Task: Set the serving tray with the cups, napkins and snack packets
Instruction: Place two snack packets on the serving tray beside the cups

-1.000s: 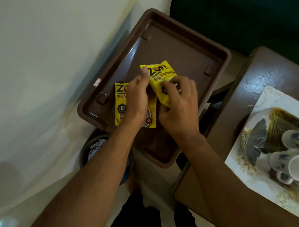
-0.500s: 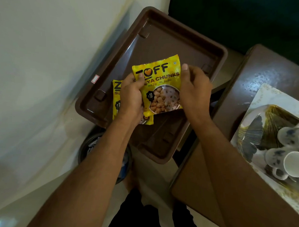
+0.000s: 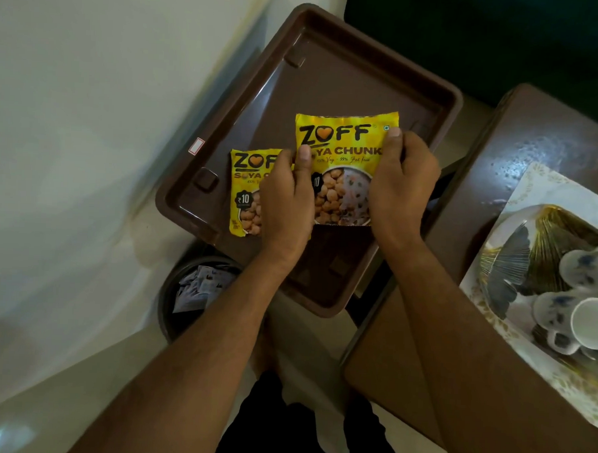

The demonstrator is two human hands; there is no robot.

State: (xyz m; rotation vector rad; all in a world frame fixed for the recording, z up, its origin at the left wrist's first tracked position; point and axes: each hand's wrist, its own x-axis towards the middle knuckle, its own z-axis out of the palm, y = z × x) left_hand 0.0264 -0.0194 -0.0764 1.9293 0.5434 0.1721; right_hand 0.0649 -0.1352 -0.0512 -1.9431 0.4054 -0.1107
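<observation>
A brown plastic serving tray (image 3: 335,77) sits in front of me. One yellow Zoff soya chunks packet (image 3: 246,186) lies flat in its left part. A second yellow packet (image 3: 343,153) is held face up just to the right of the first, over the tray's middle. My left hand (image 3: 286,201) grips its left edge and my right hand (image 3: 400,186) grips its right edge. White cups with blue flowers (image 3: 585,300) lie on a patterned plate at the right edge.
A dark brown side table (image 3: 480,207) stands right of the tray and carries a white-and-gold tray (image 3: 529,188) with the plate and cups. A dark round bin (image 3: 192,290) with paper inside stands on the floor below the tray. A pale wall runs along the left.
The second packet was crumpled and tilted between my hands. It has been turned face up and spread flat, and both hands have shifted to its side edges.
</observation>
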